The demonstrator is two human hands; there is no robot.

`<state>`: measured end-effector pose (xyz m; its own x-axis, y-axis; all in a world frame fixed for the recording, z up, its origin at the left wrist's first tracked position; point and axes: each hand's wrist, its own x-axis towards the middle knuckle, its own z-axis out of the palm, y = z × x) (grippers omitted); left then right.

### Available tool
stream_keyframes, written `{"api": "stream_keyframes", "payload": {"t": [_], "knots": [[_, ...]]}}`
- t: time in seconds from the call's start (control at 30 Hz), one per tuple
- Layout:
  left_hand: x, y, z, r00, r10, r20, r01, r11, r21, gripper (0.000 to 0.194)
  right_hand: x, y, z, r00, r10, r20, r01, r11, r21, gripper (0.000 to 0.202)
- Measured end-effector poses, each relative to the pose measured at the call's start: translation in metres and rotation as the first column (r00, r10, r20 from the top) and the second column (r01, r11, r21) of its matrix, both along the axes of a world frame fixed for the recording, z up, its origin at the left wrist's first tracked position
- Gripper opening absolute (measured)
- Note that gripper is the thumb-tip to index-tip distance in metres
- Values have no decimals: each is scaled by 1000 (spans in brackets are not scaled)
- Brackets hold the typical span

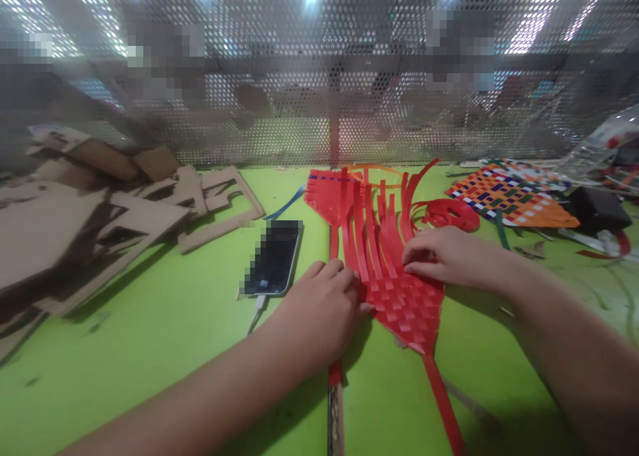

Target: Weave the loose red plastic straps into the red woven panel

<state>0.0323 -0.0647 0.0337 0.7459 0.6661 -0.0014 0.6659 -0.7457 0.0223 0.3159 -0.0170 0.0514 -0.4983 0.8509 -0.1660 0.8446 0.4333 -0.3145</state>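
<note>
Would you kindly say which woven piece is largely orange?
The orange piece at back right, chequered with white and blue; the woven piece at the right hand and the blue-dashed piece are red.

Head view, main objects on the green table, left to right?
Cardboard pieces → phone → red woven piece → multicoloured woven sheet → black block.

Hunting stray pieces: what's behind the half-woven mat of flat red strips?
Beyond the mat, its loose ends partly cover an orange strip and a red woven piece with blue dashes. A red strip coil shows at right. The parts they cover can't be seen.
</note>
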Motion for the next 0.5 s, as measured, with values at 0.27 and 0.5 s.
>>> {"api": "stream_keyframes", "payload": {"t": [0.27, 0.5], "knots": [[3, 0, -2, 999, 20, 34, -20, 1000, 0, 42, -9, -3, -3, 997, -69, -16, 69, 998, 6, 15], [3, -4, -2, 993, 68, 99, -63, 996, -56, 43, -18, -4, -4, 980, -182, -81, 178, 983, -49, 13]]}}
